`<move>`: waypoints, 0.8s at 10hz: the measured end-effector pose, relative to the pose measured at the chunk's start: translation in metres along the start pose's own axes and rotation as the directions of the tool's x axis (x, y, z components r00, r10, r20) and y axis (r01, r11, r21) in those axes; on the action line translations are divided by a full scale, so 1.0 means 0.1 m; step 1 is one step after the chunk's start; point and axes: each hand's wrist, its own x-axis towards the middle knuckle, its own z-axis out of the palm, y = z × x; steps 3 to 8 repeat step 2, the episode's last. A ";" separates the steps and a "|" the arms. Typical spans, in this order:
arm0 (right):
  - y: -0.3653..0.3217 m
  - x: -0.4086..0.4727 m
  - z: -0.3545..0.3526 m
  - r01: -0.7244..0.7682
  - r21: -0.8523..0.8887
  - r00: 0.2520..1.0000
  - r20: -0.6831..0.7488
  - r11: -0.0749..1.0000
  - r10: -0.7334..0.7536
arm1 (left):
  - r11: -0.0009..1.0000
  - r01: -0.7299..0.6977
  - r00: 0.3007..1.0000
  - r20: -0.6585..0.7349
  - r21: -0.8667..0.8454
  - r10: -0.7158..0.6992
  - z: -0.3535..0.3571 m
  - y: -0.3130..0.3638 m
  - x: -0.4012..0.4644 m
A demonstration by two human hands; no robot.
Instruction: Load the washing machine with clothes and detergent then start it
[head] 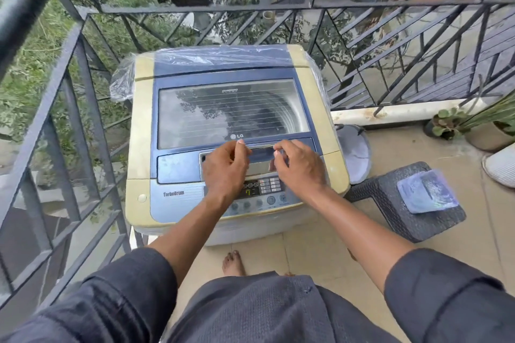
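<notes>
Blue lid handle (262, 152) under both half-curled, empty hands' fingertips.

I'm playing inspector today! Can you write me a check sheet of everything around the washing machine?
Surface: tiled balcony floor, bare where visible.
Job's things: washing machine, glass lid shut, display lit; no clothes seen outside it; bluish packet on dark stool, contents unclear.
Clutter: clear plastic wrap behind the machine; grey bin beside it; potted plants at right.
Grippers: left hand and right hand at the lid's front handle, fingers curled, holding nothing else.
Cables: nothing seen.
Surroundings: metal railing, trees beyond; a bare foot on the floor.
</notes>
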 end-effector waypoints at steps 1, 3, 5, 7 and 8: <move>-0.01 0.18 -0.08 0.040 0.011 0.999 0.014 0.999 -0.040 | 0.944 -0.115 0.988 -0.065 0.308 0.141 -0.06 0.13 0.07; -0.01 0.48 -0.21 0.059 -0.020 0.998 0.031 0.998 -0.059 | 0.807 -0.221 0.961 -0.022 0.547 0.277 -0.10 0.31 0.19; -0.01 0.48 -0.21 0.059 -0.020 0.998 0.031 0.998 -0.059 | 0.807 -0.221 0.961 -0.022 0.547 0.277 -0.10 0.31 0.19; -0.01 0.48 -0.21 0.059 -0.020 0.998 0.031 0.998 -0.059 | 0.807 -0.221 0.961 -0.022 0.547 0.277 -0.10 0.31 0.19; -0.01 0.48 -0.21 0.059 -0.020 0.998 0.031 0.998 -0.059 | 0.807 -0.221 0.961 -0.022 0.547 0.277 -0.10 0.31 0.19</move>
